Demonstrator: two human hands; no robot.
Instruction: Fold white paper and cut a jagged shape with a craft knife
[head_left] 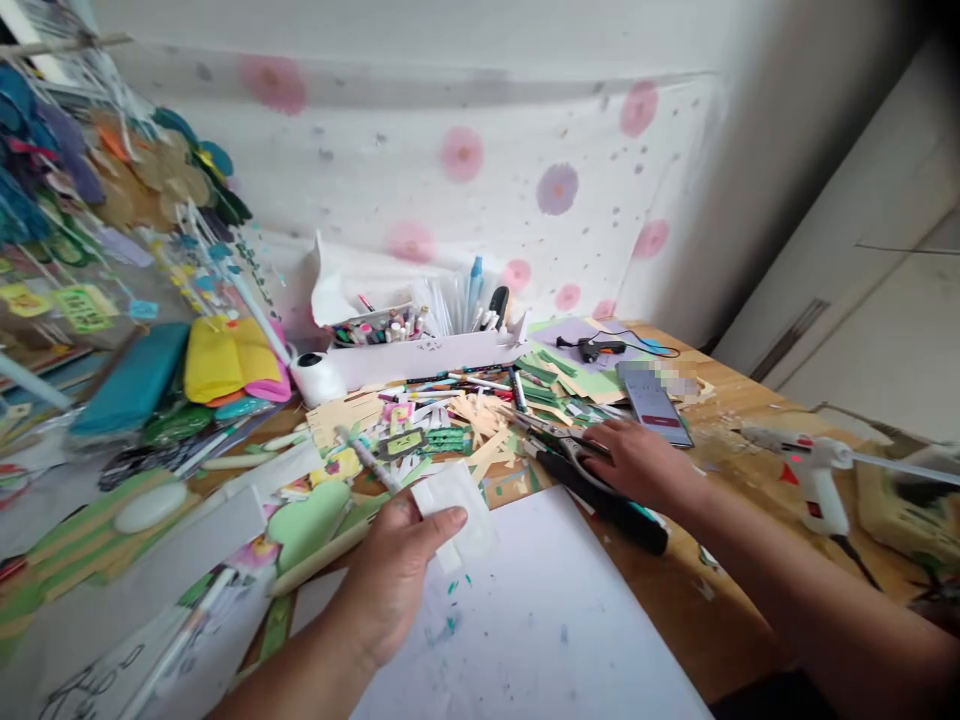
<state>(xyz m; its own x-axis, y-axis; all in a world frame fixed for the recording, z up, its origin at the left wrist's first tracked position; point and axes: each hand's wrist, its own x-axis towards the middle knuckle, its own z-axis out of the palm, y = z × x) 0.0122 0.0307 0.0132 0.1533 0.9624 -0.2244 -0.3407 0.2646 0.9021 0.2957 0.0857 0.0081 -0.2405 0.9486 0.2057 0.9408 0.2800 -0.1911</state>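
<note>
My left hand [405,560] pinches a small white piece of card [454,495] between thumb and fingers, above a white board [540,610]. A slim marker [367,460] sticks out behind the same hand; whether the fingers hold it too is unclear. To the right, my right hand [637,460] has its fingers curled on the handle of a pair of scissors [566,440], whose blades point toward the paper pile. Under the scissors lies a long black-handled tool [600,500]. Green specks and stains mark the board.
Paper strips [480,430] and pens crowd the middle of the wooden table. Behind them stands a white box [442,355] of markers. On the right are a phone [652,405], a white glue gun [814,475] and a black glue gun [592,348]. Felt packs [225,360] lie left.
</note>
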